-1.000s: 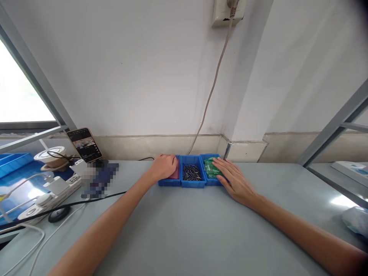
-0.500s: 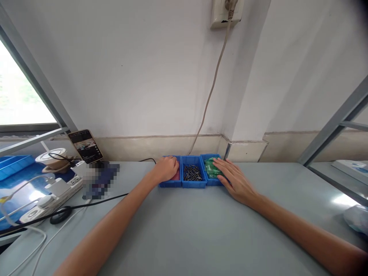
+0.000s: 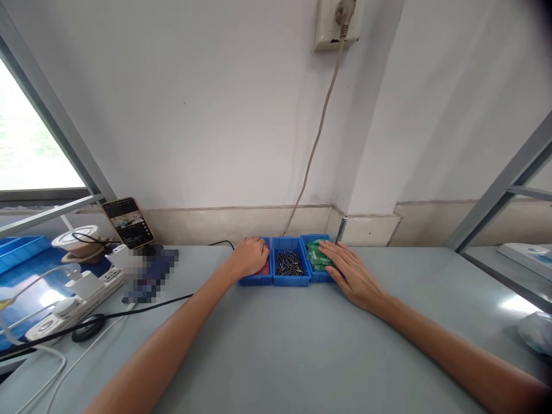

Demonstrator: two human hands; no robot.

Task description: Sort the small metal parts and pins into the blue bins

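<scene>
Three small blue bins stand side by side against the wall. My left hand (image 3: 250,257) lies over the left bin (image 3: 255,280), fingers curled and tips hidden; what they grip, if anything, cannot be made out. Red material (image 3: 264,268) shows beside its thumb. The middle bin (image 3: 291,281) holds many dark metal screw-like pieces (image 3: 288,263). In the right bin (image 3: 321,277) are green plastic packets (image 3: 317,255). My right hand (image 3: 354,278) rests open along that bin's right side, its outstretched fingers reaching over the packets.
To the left are a phone (image 3: 128,222) on a stand, a power strip (image 3: 77,305) with plugs and cables, a lidded cup (image 3: 77,238) and a blue tray (image 3: 23,251). A cable (image 3: 319,126) hangs from the wall socket (image 3: 338,26). Metal frame bars (image 3: 495,195) rise at the right.
The view has tilted slightly upward, so everything sits a little lower. Both hands keep their places on the outer bins.
</scene>
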